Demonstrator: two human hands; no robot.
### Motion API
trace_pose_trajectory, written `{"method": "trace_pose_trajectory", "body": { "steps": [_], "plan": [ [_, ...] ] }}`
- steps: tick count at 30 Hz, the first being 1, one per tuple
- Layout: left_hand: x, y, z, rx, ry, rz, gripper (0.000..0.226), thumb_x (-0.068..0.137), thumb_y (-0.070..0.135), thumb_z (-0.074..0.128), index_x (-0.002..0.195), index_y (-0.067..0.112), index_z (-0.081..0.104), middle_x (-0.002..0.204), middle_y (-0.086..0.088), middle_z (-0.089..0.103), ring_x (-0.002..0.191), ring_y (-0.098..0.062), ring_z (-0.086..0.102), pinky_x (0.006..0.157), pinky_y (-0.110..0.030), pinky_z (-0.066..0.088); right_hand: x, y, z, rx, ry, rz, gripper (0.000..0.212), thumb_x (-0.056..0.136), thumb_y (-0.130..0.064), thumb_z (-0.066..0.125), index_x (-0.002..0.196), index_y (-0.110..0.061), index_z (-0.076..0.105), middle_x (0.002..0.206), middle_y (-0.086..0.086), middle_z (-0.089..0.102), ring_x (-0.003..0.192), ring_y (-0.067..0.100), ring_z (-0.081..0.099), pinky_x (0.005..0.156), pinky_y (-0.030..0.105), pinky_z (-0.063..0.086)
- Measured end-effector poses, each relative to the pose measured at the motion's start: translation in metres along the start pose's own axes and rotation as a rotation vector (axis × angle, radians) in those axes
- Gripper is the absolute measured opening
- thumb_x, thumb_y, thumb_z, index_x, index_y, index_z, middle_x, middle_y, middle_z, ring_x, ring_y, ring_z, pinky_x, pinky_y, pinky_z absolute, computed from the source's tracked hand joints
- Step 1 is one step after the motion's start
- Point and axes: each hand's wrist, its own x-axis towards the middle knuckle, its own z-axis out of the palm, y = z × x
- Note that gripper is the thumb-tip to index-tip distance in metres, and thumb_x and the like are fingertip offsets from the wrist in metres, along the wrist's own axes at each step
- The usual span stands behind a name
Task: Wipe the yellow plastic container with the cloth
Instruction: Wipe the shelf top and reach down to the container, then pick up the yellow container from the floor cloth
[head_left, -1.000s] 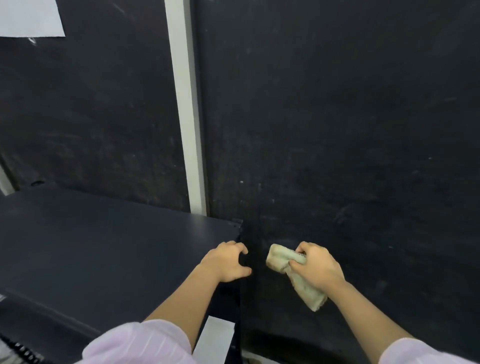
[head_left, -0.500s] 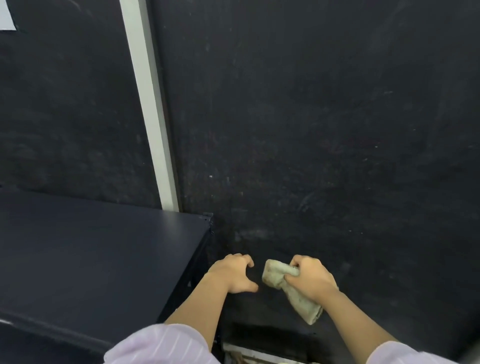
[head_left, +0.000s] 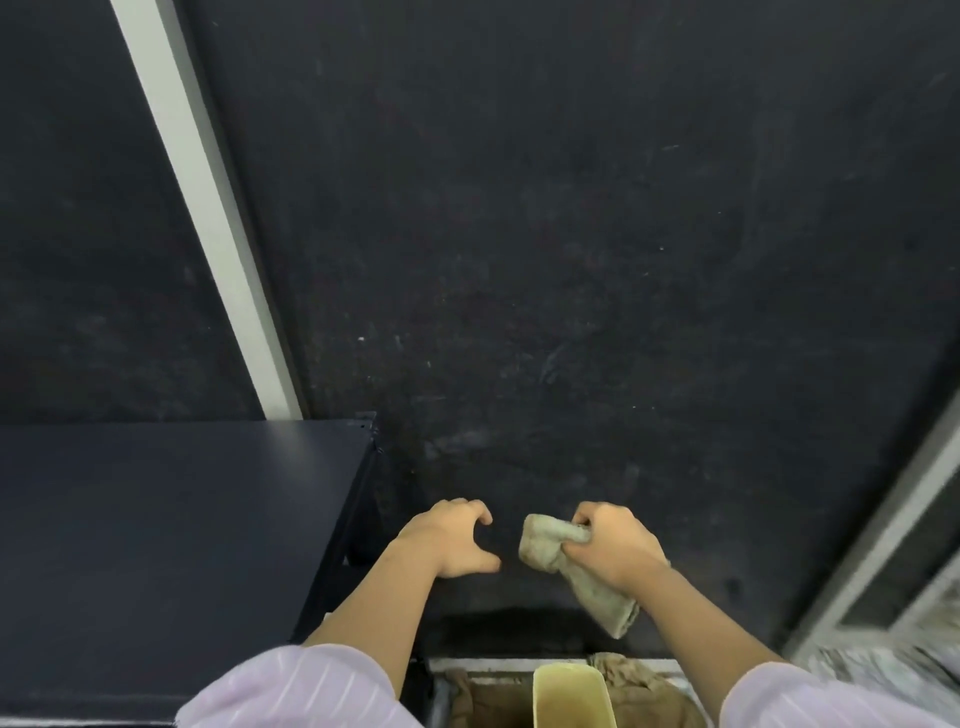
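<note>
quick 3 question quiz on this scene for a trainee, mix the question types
1. True or false: the left hand holds the crumpled beige cloth.
2. Multiple choice: where does the yellow plastic container show? A) on the dark shelf top B) at the bottom edge, below the hands C) in the right hand
3. Fill in: the left hand's fingers are curled but hold ____.

Key: 1 false, since the right hand grips the cloth; 2 B; 3 nothing.

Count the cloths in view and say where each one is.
2. One cloth is bunched in the right hand. A brownish rag lies at the bottom edge beside the yellow container; more may be hidden below.
</note>
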Motion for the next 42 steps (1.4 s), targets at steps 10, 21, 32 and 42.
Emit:
{"method": "trace_pose_trajectory", "body": {
  "steps": [10, 21, 32, 42],
  "plan": [
    [-0.005, 0.009, 0.033, -0.024, -0.081, 0.064, 0.065, 0.073, 0.050, 0.063, 0.131, 0.032, 0.043, 0.138, 0.000, 0.044, 0.122, -0.021, 0.046, 0.099, -0.040, 0.043, -0.041, 0.019, 0.023, 0.028, 0.018, 0.122, 0.006, 0.078, -0.029, 0.055, 0.084, -0.028, 0.054, 0.087, -0.004, 0.062, 0.077, 0.017, 0.058, 0.057, 0.026, 0.040],
    [0.007, 0.038, 0.088, -0.095, -0.152, 0.052, 0.064, 0.071, 0.052, 0.062, 0.130, 0.033, 0.044, 0.138, 0.001, 0.045, 0.123, -0.021, 0.046, 0.100, -0.039, 0.043, -0.054, 0.073, 0.029, -0.008, -0.015, 0.183, 0.007, 0.079, -0.031, 0.057, 0.082, -0.028, 0.051, 0.086, -0.004, 0.060, 0.078, 0.018, 0.057, 0.062, 0.027, 0.041],
    [0.044, 0.056, 0.181, -0.132, -0.204, -0.031, 0.065, 0.069, 0.051, 0.063, 0.129, 0.031, 0.046, 0.133, 0.002, 0.049, 0.117, -0.019, 0.050, 0.097, -0.040, 0.046, -0.040, 0.163, 0.063, -0.054, -0.077, 0.189, 0.022, 0.082, -0.032, 0.057, 0.099, -0.020, 0.062, 0.093, 0.002, 0.063, 0.078, 0.018, 0.054, 0.065, 0.027, 0.042],
    [0.128, 0.021, 0.315, -0.104, -0.221, -0.052, 0.066, 0.070, 0.056, 0.064, 0.129, 0.035, 0.044, 0.141, 0.004, 0.044, 0.122, -0.018, 0.048, 0.097, -0.038, 0.046, 0.015, 0.282, 0.178, -0.094, -0.108, 0.199, 0.029, 0.082, -0.033, 0.055, 0.108, -0.022, 0.061, 0.099, 0.001, 0.067, 0.083, 0.017, 0.058, 0.066, 0.025, 0.043]
  ]
}}
